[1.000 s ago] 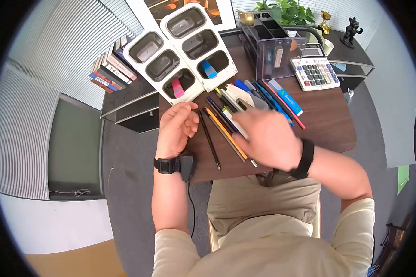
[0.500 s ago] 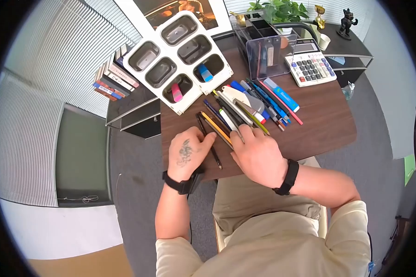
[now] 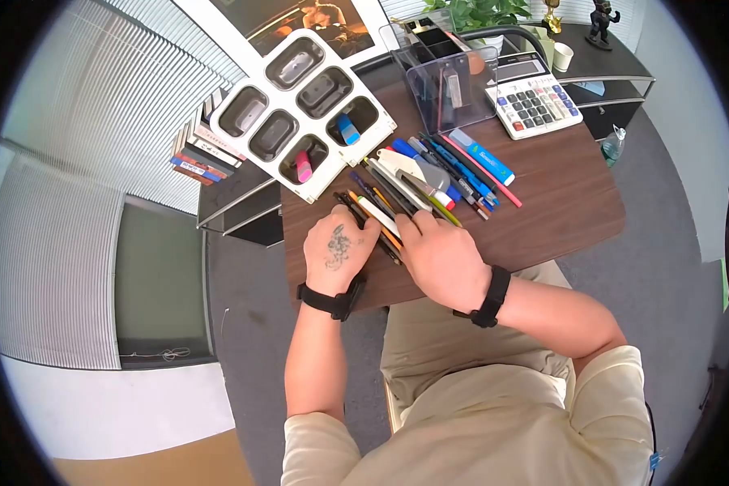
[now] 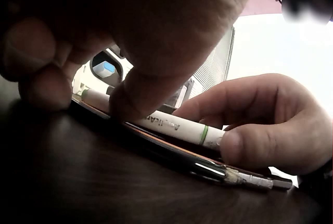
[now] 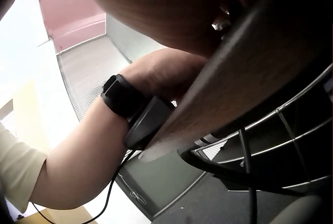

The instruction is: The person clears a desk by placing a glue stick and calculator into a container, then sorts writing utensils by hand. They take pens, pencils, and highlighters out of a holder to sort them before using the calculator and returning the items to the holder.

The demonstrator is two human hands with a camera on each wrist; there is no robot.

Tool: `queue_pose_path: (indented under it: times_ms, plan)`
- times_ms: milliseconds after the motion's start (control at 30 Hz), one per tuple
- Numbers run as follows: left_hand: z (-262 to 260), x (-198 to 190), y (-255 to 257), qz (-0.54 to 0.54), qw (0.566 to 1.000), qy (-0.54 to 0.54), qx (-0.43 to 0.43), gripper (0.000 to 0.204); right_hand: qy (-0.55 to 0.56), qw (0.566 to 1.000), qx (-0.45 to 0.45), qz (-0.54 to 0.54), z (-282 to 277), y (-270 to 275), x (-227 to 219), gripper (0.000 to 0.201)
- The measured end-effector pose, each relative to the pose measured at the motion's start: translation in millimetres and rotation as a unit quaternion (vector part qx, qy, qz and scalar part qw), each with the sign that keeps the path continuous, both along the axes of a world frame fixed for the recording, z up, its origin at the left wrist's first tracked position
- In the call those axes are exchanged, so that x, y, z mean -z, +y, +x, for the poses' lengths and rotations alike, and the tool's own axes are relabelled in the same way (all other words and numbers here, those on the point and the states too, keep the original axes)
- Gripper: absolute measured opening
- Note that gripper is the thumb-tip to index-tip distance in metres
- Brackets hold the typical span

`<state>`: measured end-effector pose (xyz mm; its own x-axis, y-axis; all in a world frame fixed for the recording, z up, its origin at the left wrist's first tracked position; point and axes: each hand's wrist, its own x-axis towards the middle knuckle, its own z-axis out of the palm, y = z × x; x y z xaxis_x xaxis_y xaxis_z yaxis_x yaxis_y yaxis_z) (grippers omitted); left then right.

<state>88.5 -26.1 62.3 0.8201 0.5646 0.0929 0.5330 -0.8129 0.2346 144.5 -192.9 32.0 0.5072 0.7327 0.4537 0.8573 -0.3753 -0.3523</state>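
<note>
My left hand (image 3: 336, 249) lies back up at the near left of the table, its fingers curled about the ends of several pencils and a white marker (image 4: 171, 125) with a green ring. Its thumb touches the marker in the left wrist view. From the other side my right hand (image 3: 444, 263) pinches the marker's near end between thumb and fingers. An orange pencil (image 3: 390, 236) and a dark-barrelled pencil (image 4: 203, 169) run along under the marker. The palms are largely hidden in the head view.
More pens (image 3: 462, 174) and a blue highlighter box (image 3: 482, 158) lie right of the hands. A white six-compartment organizer (image 3: 326, 174) holds a pink (image 3: 303, 167) and a blue item (image 3: 348, 130). Behind stand a clear plastic holder (image 3: 437, 97) and a calculator (image 3: 535, 101).
My left hand has turned from palm up to palm down and settled on the pencils. The right hand came down on the pens, and the white marker has shifted left beside the orange pencil.
</note>
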Motion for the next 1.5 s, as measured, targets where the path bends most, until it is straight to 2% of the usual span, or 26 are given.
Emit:
queue_pose_path:
  times_ms: [133, 200, 433, 633, 700, 833, 900, 1000, 1167, 1300, 1333, 1367, 1400, 1433, 1500]
  plan:
    - [1.7, 3.7, 2.9, -0.005, 1.0, 0.006, -0.009, 0.031, 0.021, 1.0, -0.006, -0.014, 3.2, 1.0, 4.8, 0.036]
    - [1.5, 5.1, 2.5, -0.007, 1.0, 0.003, -0.022, 0.027, -0.044, 0.999, -0.002, -0.029, 2.9, 0.7, 2.2, 0.023]
    - [-0.9, 1.5, 3.9, 0.028, 0.999, 0.032, -0.015, 0.029, -0.034, 0.999, 0.001, -0.033, 3.3, -0.1, 3.2, 0.022]
    - [-4.6, -0.4, 6.3, 0.034, 0.998, 0.044, -0.015, 0.029, 0.0, 0.999, 0.004, 0.037, 6.2, -3.0, 8.7, 0.032]
    - [-5.1, -0.1, 4.4, 0.032, 0.999, 0.036, -0.015, 0.028, 0.089, 0.991, -0.018, 0.097, 7.9, -5.6, 11.2, 0.038]
    - [-7.1, -0.6, 1.1, 0.016, 0.999, 0.017, -0.032, 0.027, 0.135, 0.976, -0.047, 0.166, 15.4, -9.7, 12.1, 0.033]
    - [-7.4, -1.1, 1.8, 0.016, 0.999, 0.012, -0.034, 0.027, 0.211, 0.954, -0.059, 0.203, 16.1, -12.4, 8.1, 0.034]
    - [-9.1, -2.0, 4.8, 0.011, 0.999, 0.028, -0.029, 0.026, 0.208, 0.948, -0.065, 0.233, 15.6, -12.8, 7.2, 0.035]
    - [-13.2, -4.4, 6.6, 0.035, 0.998, 0.031, 0.028, 0.025, 0.213, 0.947, -0.055, 0.234, 16.7, -11.9, 8.2, 0.034]
    - [-18.5, -5.2, 14.6, 0.047, 0.999, 0.003, 0.028, 0.024, 0.198, 0.945, -0.036, 0.26, 17.8, -12.4, 9.5, 0.033]
    - [-20.4, -12.7, 15.2, -0.142, 0.989, -0.038, -0.007, 0.02, 0.198, 0.944, -0.035, 0.262, 17.6, -13.0, 8.7, 0.033]
    - [-22.8, -17.9, 16.9, -0.326, 0.941, -0.078, -0.042, 0.017, 0.206, 0.941, -0.034, 0.265, 17.3, -14.0, 6.6, 0.033]
    - [-25.4, -18.0, 19.1, -0.467, 0.872, -0.137, -0.054, 0.013, 0.214, 0.939, -0.033, 0.267, 16.9, -14.5, 5.2, 0.033]
    - [-25.9, -20.0, 22.9, -0.466, 0.873, -0.137, -0.054, 0.013, 0.215, 0.938, -0.032, 0.269, 16.7, -14.6, 4.8, 0.033]
    - [-23.4, -29.1, 29.9, -0.578, 0.771, -0.252, -0.086, 0.014, 0.209, 0.938, -0.038, 0.275, 16.2, -14.2, 4.2, 0.033]
